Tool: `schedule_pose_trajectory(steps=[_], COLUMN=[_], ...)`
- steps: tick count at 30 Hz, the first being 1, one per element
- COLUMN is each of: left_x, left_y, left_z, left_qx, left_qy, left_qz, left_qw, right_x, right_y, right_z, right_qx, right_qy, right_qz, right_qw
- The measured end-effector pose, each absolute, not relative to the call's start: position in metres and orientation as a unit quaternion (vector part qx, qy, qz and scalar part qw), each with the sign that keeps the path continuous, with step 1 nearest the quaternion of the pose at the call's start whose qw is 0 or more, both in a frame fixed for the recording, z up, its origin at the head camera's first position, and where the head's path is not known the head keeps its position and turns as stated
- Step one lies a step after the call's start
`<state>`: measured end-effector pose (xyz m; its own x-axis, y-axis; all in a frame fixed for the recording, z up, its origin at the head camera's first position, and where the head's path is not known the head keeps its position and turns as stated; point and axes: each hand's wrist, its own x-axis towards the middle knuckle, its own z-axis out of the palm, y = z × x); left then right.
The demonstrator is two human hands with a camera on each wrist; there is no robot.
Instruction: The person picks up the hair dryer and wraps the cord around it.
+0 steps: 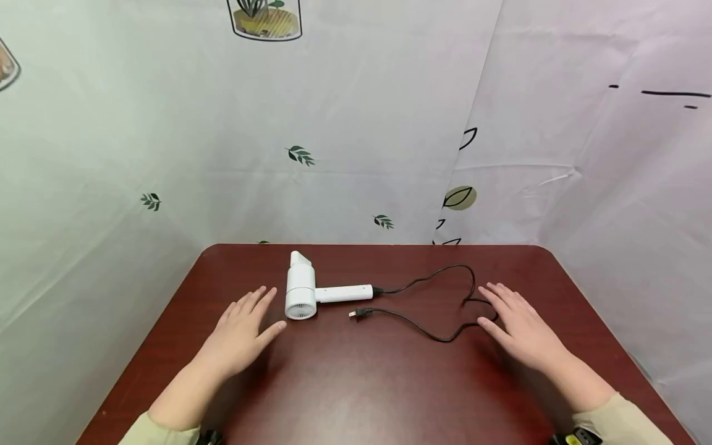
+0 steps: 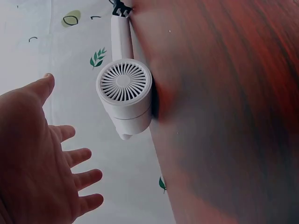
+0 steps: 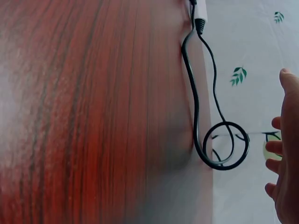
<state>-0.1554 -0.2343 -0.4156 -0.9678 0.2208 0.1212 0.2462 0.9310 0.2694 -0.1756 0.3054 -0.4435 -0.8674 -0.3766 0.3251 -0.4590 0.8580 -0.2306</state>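
A white hair dryer [image 1: 301, 289] lies on the dark red table, its nozzle towards the back and its handle [image 1: 345, 293] stretching to the right. From the handle's end a black cord [image 1: 439, 270] loops right and comes back to a two-prong plug [image 1: 363, 313] in front of the handle. My left hand [image 1: 240, 334] is held with spread fingers just left of the dryer, holding nothing; the left wrist view shows the round vented end [image 2: 124, 81] apart from it. My right hand [image 1: 520, 330], fingers extended and holding nothing, is beside the cord's loop [image 3: 226, 145].
The table [image 1: 356, 383] has a wood grain and rounded far corners. Behind it and at both sides hangs a pale sheet [image 1: 356, 123] printed with leaves and jars. Light sleeves [image 1: 623, 420] cover both forearms near the wrists.
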Motion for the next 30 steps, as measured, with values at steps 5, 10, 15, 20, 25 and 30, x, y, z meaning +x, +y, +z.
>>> schedule_pose_trajectory(steps=[5, 10, 15, 20, 25, 30], left_x=[-0.162, -0.173, -0.191, -0.209, -0.224, -0.239], left_y=[-0.233, -0.231, -0.229, -0.225, -0.219, -0.212], left_z=[-0.417, -0.416, -0.416, -0.421, -0.424, -0.427], left_qx=[-0.11, -0.074, -0.028, 0.002, 0.03, 0.053], left_qy=[-0.979, -0.97, -0.95, -0.928, -0.912, -0.881], left_qz=[-0.167, -0.23, -0.31, -0.366, -0.398, -0.459], left_qw=[0.038, 0.005, -0.039, -0.065, -0.09, -0.103], right_x=[-0.179, -0.187, -0.196, -0.201, -0.204, -0.21], right_y=[0.296, 0.278, 0.252, 0.221, 0.187, 0.159], right_z=[-0.442, -0.442, -0.439, -0.437, -0.437, -0.437], right_qx=[0.228, 0.244, 0.267, 0.291, 0.305, 0.319], right_qy=[-0.952, -0.947, -0.938, -0.937, -0.942, -0.942], right_qz=[0.15, 0.144, 0.126, 0.111, 0.094, 0.084], right_qw=[0.141, 0.153, 0.182, 0.16, 0.1, 0.064])
